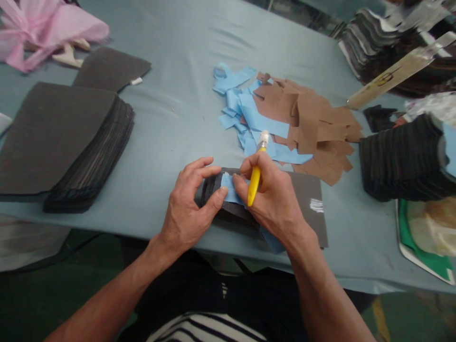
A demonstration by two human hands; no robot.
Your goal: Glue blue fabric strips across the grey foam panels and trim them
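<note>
By table's front edge (pixel 146 221), blue strip (pixel 232 193) is lying between spread left hand (pixel 185 204) and right hand (pixel 276 190) gripping brush (pixel 254 183).

Dark, almost black cloth (pixel 256 289) is worn at the bottom middle of the frame. A small pale mark (pixel 224 290), made up of short lines, can be seen on it. Just below, at the bottom edge, a striped top (pixel 206 327) is worn. Its black and white stripes are bent into curves. The left hand (pixel 188 202), the right hand (pixel 274 190) and both forearms (pixel 110 297) are left bare.
</note>
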